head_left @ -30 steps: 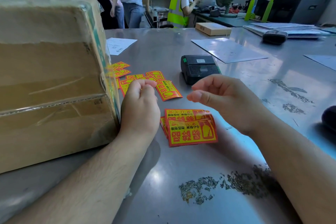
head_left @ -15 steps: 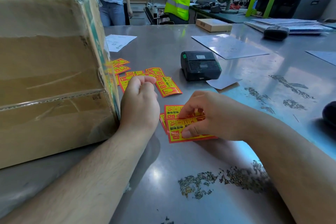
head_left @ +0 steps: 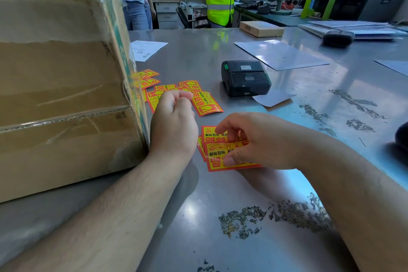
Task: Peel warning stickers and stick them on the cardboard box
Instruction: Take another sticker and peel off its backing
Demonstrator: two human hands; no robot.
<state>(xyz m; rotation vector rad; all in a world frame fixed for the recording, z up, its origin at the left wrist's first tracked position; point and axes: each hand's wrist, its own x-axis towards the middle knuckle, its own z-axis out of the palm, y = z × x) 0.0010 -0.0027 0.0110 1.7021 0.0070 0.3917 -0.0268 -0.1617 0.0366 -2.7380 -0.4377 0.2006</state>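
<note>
The right hand (head_left: 254, 141) lies over a small stack of warning stickers (head_left: 217, 159) on the steel bench (head_left: 198, 216), just to the right of the cardboard box (head_left: 64, 95). Its thumb presses down on the near part of the top sticker, and its curled fingers (head_left: 225, 128) rest on the far part of the stack, so the hand is half closed and pinching at the top sheet. Whether the sheet has lifted off the stack cannot be told.

The left hand (head_left: 174, 123) sits right beside the box's lower right corner, its wrist touching or nearly touching the box wall. It is loosely curled into a fist, with fingertips bent in toward the thumb; whether anything thin is pinched there cannot be seen.

Beyond the left hand, loose stickers (head_left: 206, 105) lie scattered on the bench along the box's right side, red and yellow with black print. Further right of the box stands a black label printer (head_left: 245, 77), with a white backing sheet (head_left: 272, 97) lying just in front of it. The box itself is brown, wrapped in clear tape, and no sticker shows on the faces turned to the camera.
</note>
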